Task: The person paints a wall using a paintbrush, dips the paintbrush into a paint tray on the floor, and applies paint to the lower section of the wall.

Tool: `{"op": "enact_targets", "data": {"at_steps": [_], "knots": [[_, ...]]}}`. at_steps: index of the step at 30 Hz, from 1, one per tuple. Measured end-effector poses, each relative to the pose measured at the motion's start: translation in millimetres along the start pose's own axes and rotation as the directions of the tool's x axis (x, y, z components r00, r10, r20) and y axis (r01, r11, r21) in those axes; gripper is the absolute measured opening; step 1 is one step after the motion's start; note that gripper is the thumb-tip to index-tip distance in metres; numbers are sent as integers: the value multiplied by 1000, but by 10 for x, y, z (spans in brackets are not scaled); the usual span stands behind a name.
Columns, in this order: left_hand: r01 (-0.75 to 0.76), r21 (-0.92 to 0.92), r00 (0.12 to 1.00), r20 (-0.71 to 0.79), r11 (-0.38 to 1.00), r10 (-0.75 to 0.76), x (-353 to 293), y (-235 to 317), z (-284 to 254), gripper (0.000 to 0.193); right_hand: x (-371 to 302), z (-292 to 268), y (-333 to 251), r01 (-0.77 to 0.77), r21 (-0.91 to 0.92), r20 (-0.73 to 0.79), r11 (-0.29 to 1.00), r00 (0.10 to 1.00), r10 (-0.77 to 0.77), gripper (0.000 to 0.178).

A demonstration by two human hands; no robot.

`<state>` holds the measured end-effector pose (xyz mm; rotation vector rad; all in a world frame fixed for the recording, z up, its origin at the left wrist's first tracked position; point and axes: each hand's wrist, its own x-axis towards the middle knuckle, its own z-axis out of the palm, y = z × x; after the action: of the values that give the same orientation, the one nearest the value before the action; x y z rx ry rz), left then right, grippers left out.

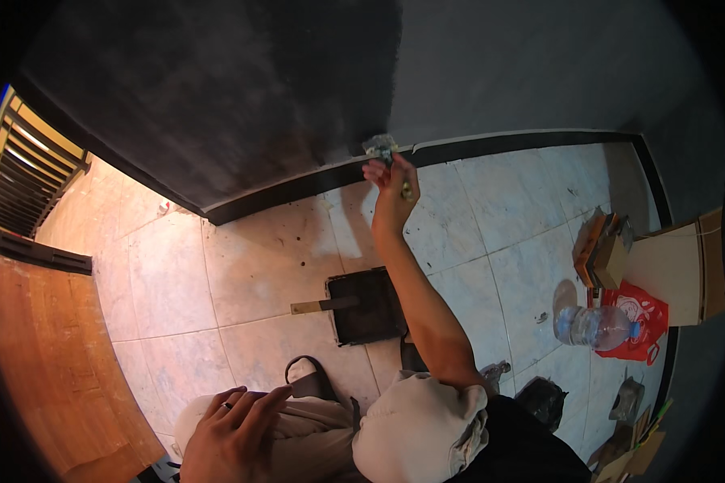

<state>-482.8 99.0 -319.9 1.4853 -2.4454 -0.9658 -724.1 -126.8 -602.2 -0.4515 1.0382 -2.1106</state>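
Right hand (396,175): one, pinching a small tool (379,147), kind unclear to me, at the upper edge of the black baseboard (479,150). Left hand (238,431): one, fingers loosely spread, over the left leg. Also, I list: black tray (370,318) on floor tiles (274,278), tan-handled tool (305,307) across its left rim.

The wall (499,72) looks matt, the bottle (598,327) clear plastic.

Downward fisheye view from head

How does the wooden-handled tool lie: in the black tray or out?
Partly in: the wooden-handled tool crosses the black tray edge, dark end over it, handle outside.
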Motion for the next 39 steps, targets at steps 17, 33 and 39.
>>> {"op": "enact_targets", "data": {"at_steps": [17, 33, 39], "knots": [[-8, -19, 1000, 2, 1000, 8, 97, -17, -18, 33, 223, 1074, -1710, 194, 297, 260, 935, 925, -275, 33], [120, 58, 987, 101, 991, -126, -59, -278, -103, 42, -960, -1320, -1536, -51, -645, 327, 762, 883, 336, 16], [164, 66, 975, 138, 984, -172, -49, -289, -110, 47, -1263, -1773, -1168, 219, -856, 431, 469, 802, 412, 12]]}}
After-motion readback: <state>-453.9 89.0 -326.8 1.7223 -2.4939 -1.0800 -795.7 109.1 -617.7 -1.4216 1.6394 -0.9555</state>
